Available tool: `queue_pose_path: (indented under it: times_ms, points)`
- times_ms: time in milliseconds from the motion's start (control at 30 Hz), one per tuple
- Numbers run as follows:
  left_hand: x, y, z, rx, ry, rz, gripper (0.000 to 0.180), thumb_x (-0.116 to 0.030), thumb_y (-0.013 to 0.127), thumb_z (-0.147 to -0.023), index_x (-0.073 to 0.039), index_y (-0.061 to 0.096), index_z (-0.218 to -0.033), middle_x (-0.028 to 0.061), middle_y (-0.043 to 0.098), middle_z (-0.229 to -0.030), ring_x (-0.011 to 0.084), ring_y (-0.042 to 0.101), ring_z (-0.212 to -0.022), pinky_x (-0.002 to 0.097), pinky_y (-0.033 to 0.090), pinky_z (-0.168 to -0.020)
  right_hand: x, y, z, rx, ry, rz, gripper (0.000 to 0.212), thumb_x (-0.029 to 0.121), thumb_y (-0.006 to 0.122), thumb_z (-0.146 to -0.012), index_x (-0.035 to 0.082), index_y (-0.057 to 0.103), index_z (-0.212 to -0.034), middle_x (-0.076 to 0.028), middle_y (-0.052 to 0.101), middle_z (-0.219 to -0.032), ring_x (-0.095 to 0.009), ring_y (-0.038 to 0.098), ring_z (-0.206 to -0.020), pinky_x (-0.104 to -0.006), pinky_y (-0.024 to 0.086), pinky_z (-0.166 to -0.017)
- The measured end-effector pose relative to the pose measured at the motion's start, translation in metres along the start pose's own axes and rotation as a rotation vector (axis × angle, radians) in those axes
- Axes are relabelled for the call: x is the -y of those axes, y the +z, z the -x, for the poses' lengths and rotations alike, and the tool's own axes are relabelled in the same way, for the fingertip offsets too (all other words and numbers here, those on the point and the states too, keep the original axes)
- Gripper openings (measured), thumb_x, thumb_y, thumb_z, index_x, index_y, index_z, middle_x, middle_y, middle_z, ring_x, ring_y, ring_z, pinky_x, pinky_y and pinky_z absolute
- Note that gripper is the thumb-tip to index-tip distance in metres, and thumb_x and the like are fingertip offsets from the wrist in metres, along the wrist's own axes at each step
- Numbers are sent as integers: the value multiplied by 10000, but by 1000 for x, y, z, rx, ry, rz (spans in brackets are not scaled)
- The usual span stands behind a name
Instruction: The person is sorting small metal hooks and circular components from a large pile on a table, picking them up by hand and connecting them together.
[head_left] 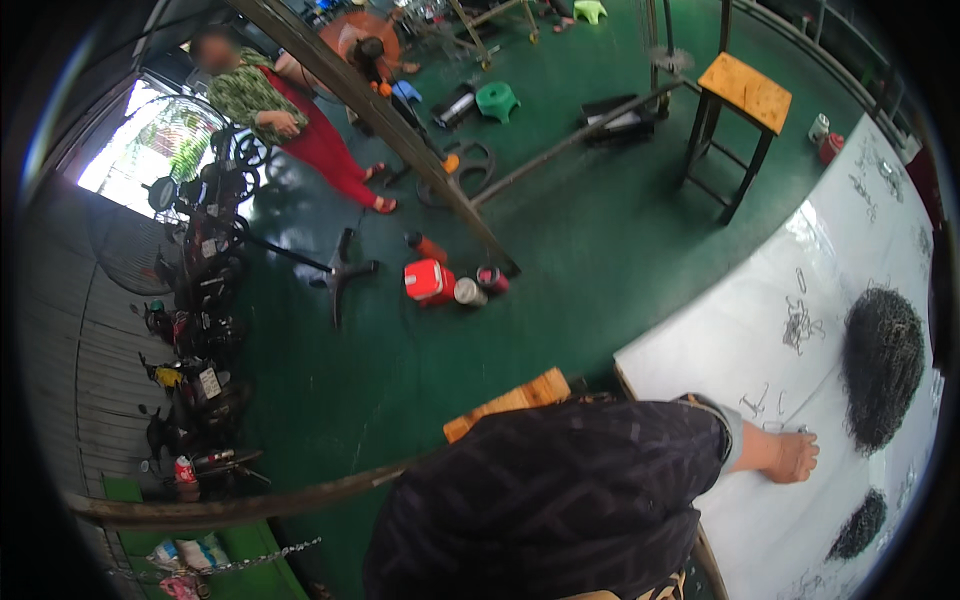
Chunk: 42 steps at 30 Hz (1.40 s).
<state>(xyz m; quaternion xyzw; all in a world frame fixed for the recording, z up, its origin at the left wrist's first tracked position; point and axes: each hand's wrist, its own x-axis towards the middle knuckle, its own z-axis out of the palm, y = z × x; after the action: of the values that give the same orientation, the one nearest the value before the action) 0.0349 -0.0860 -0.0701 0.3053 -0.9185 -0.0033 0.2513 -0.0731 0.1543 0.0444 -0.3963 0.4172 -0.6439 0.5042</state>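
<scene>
My left hand point(793, 457) rests on the white tabletop point(690, 360) at the right, below a rolled grey cuff. Its fingers are curled together, and what they hold, if anything, is hidden. Just beyond the fingers lies a large heap of small, thin black pieces point(882, 370). A smaller dark heap point(857, 525) is on the near side of the hand. A few loose wire-like pieces point(755, 400) lie beside my wrist, with another loose cluster point(800, 325) farther up. My dark patterned sleeve point(560, 490) fills the lower middle. My right hand is out of the picture.
A wooden stool top point(510, 400) shows beside my arm. A tall wooden-topped stool point(745, 95) stands beyond the table. On the green floor are a red jug point(428, 282), a metal post point(380, 110) and a star-shaped base point(345, 275). Motorbikes point(205, 290) line the left; a person point(290, 120) stands far left.
</scene>
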Motion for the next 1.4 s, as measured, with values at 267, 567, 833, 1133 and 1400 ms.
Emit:
queue_pose_path:
  times_ms: [267,567,833,1133,1400]
  points:
    - [-7,2,8,-118,-65,-12,143,-168,515,-786,-122,630,-715,-2,588,-828,220,526,-895,424,374,-817,8,1,3,-20,17,94,464,280,603,-808,133,379,-1187,-87,491,-1140,-236,448,-1065,-538,309,-960]
    - [-7,-21,18,23,-79,-46,176,-143,489,-805,-76,644,-757,32,592,-888,240,512,-939,424,379,-795,15,4,5,-33,9,193,579,340,621,-785,158,332,-1253,-92,464,-1198,-239,417,-1120,-567,275,-979]
    - [-13,-28,24,31,-88,-62,204,-143,494,-796,-46,672,-819,49,611,-921,251,518,-944,432,372,-826,25,-6,16,-83,-26,270,680,394,636,-765,180,291,-1311,-95,439,-1249,-242,390,-1170,-593,244,-996]
    - [-8,-18,21,-145,-122,9,178,-133,506,-744,-51,662,-723,80,614,-824,256,539,-875,463,347,-944,18,-68,37,-195,-81,283,795,455,653,-743,205,244,-1376,-100,412,-1307,-245,359,-1225,-621,210,-1015]
    - [-8,-17,21,-192,-139,82,198,-139,470,-776,-53,645,-739,103,607,-838,265,541,-898,467,340,-970,8,-104,71,-210,-114,173,629,394,617,-791,163,292,-1277,-85,409,-1209,-229,373,-1141,-560,240,-1008]
